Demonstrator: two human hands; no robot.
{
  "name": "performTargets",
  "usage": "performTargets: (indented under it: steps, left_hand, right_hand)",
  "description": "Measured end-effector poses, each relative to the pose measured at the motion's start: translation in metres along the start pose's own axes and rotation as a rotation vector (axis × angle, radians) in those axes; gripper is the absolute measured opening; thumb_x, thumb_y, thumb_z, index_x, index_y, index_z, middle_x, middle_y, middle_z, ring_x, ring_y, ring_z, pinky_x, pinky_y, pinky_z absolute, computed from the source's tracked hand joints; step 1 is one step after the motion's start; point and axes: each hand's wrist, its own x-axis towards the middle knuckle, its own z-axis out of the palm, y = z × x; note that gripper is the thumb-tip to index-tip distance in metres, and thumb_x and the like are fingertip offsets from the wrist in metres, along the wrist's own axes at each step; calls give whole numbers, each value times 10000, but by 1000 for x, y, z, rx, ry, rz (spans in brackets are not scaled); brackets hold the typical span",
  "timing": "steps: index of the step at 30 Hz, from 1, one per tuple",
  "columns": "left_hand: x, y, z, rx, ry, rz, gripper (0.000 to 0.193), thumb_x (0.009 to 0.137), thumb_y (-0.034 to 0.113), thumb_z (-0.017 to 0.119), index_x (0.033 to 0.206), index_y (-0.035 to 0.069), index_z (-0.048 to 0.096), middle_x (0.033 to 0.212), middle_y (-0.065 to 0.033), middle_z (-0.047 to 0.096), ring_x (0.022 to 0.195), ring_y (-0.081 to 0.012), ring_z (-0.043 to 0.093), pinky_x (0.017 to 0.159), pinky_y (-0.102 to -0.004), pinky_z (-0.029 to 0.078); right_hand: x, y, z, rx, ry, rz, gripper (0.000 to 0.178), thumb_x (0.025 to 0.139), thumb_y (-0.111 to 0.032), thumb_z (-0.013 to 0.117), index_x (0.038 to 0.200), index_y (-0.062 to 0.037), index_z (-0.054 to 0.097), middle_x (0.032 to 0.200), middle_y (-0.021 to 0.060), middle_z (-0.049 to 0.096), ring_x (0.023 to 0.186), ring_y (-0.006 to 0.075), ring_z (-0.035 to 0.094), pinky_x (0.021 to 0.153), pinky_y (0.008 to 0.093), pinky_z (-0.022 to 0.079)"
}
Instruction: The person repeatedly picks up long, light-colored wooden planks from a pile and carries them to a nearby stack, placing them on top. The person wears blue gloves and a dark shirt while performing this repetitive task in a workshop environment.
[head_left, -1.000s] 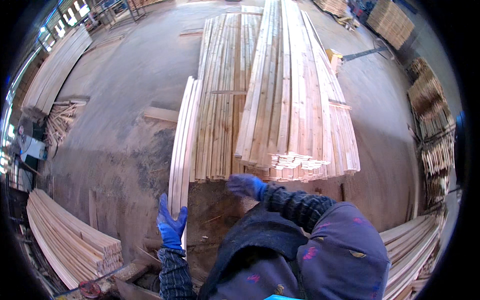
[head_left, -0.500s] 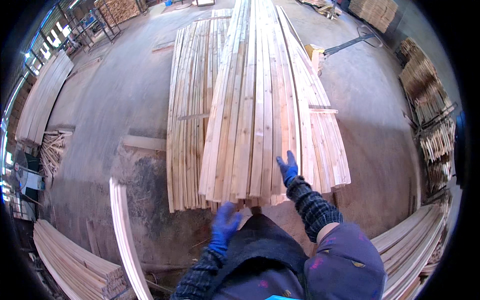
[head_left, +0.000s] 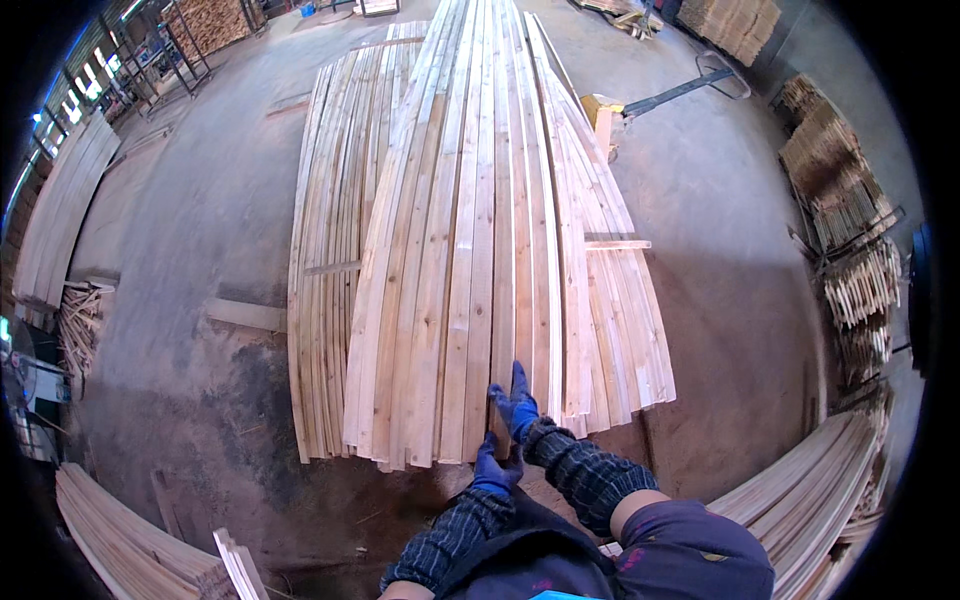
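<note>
Long pale wooden strips (head_left: pixel 452 300) lie side by side in a stack in front of me, running away from my body. My left hand (head_left: pixel 497 468), in a blue glove, is at their near ends, with thumb and fingers around the end of one strip. Part of that grip is hidden. Just beyond it, my right hand (head_left: pixel 516 405), also blue-gloved, lies on top of the strips. Its index finger stretches forward and its thumb stands apart to the left.
A lower layer of strips (head_left: pixel 325 300) shows at the left, with a crosspiece (head_left: pixel 618 245) sticking out right. A yellow pallet jack (head_left: pixel 603 108) stands beyond. Other timber piles lie at lower left (head_left: pixel 130 535) and lower right (head_left: pixel 800 475). Racked wood (head_left: pixel 835 165) lines the right wall.
My right hand has moved left and nearer onto the strips. My left hand has shifted right to a strip's end, closing around it. The view has moved, so the stack appears farther left and lower.
</note>
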Motion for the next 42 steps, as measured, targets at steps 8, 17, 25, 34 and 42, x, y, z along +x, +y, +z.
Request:
performTargets:
  steps: [8, 17, 25, 34, 42]
  left_hand:
    - [5, -8, -1, 47, -74, 30, 397, 907, 340, 641, 1217, 93, 603, 1204, -145, 626, 1091, -316, 588, 945, -443, 505]
    - [-74, -5, -5, 407, -190, 300, 401, 917, 266, 653, 1244, 55, 555, 1121, -87, 620, 1037, -198, 585, 896, -317, 501]
    - [-183, 59, 169, 954, -659, 496, 626, 912, 449, 629, 1368, 64, 441, 1147, -92, 620, 1038, -198, 614, 891, -323, 515]
    - [-214, 116, 194, 1292, -651, 306, 535, 884, 456, 673, 1187, 27, 571, 1103, -144, 640, 999, -247, 646, 875, -371, 539]
    - [-386, 128, -86, 1308, -240, 125, 635, 811, 429, 738, 1242, -3, 565, 1076, -146, 657, 949, -253, 634, 860, -363, 508]
  right_hand:
    - [-26, -30, -8, -13, -24, 225, 817, 884, -373, 679, 1470, 18, 264, 1426, 257, 426, 1318, 365, 433, 1088, 392, 365]
    - [-23, -52, -48, 549, -333, 435, 825, 759, -310, 816, 1387, 26, 399, 1256, 154, 571, 1125, 269, 572, 961, 390, 479]
    - [-85, -169, -89, 748, -396, 88, 382, 891, -237, 688, 1170, -1, 580, 1040, 52, 649, 897, 150, 621, 799, 288, 525]
    - [-171, -164, -43, 801, -814, 436, 764, 826, -567, 678, 1341, -44, 468, 1195, 122, 577, 1047, 261, 573, 973, 448, 463]
    - [15, -151, 0, 1030, -586, 285, 610, 863, -667, 543, 1212, -167, 563, 972, 45, 609, 877, 212, 577, 791, 403, 471]
